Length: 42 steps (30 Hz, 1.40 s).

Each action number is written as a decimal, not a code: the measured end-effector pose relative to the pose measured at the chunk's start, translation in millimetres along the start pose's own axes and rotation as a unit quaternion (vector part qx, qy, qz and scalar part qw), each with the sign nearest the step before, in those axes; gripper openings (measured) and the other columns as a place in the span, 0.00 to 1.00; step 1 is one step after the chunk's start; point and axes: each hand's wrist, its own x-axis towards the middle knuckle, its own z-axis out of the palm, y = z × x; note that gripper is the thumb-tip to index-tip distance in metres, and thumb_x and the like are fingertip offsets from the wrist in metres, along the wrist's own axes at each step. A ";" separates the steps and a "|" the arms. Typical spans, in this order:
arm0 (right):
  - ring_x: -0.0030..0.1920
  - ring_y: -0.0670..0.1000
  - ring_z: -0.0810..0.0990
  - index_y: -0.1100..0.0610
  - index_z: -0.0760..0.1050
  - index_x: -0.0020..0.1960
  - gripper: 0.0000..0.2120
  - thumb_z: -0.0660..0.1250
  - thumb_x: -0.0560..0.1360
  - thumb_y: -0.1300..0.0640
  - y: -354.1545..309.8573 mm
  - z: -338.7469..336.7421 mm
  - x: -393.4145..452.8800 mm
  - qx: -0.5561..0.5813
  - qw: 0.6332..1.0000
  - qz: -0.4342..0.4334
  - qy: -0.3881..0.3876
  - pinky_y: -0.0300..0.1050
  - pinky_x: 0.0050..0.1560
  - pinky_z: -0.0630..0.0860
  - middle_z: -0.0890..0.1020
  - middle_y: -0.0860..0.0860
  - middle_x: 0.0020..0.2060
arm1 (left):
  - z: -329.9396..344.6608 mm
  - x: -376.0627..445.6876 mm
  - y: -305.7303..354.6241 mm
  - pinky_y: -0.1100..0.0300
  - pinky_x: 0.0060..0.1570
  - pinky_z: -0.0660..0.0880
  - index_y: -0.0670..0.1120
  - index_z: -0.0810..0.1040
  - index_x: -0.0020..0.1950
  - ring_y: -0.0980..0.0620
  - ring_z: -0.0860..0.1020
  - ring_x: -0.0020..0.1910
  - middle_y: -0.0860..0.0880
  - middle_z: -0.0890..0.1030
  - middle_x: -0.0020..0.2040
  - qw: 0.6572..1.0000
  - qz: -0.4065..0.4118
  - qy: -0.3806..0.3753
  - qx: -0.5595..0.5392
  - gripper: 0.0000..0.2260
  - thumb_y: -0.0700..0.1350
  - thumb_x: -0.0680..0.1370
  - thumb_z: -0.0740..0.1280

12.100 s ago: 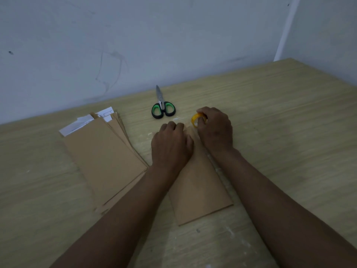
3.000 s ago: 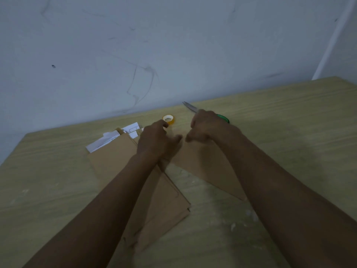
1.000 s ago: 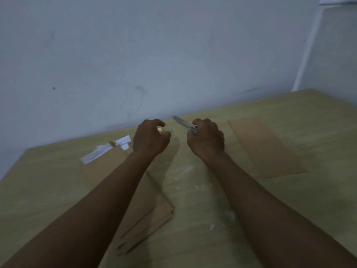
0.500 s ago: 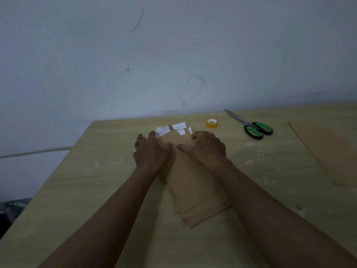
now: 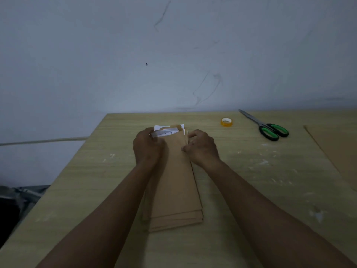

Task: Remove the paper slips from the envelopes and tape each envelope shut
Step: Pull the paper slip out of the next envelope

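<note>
A stack of brown envelopes [image 5: 176, 192] lies lengthwise in the middle of the wooden table [image 5: 77, 190]. White paper slips [image 5: 165, 130] stick out of the far ends. My left hand [image 5: 147, 147] grips the far left corner of the stack, its fingers on a white slip. My right hand [image 5: 201, 147] pinches the right edge of the top envelope near its far end. A small yellow tape roll [image 5: 226, 122] lies beyond my right hand. A single brown envelope [image 5: 336, 149] lies apart at the right edge of the view.
Scissors with green and black handles [image 5: 270, 128] lie at the back right, blades pointing away. The table's left edge runs close to the stack, with a dark floor area below it. A pale wall stands right behind the table.
Both hands have squared the stack so it lies straight toward me. My left hand has shifted up onto the white slip at the far left corner.
</note>
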 end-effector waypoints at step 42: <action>0.44 0.48 0.84 0.50 0.82 0.50 0.05 0.71 0.75 0.57 -28.8 -117.1 20.5 0.301 0.926 -0.163 0.159 0.46 0.42 0.81 0.85 0.46 0.44 | 7.0 31.2 125.9 0.55 0.45 0.80 0.40 0.84 0.55 0.48 0.79 0.46 0.42 0.81 0.47 0.880 -0.103 -0.206 -0.415 0.12 0.48 0.80 0.68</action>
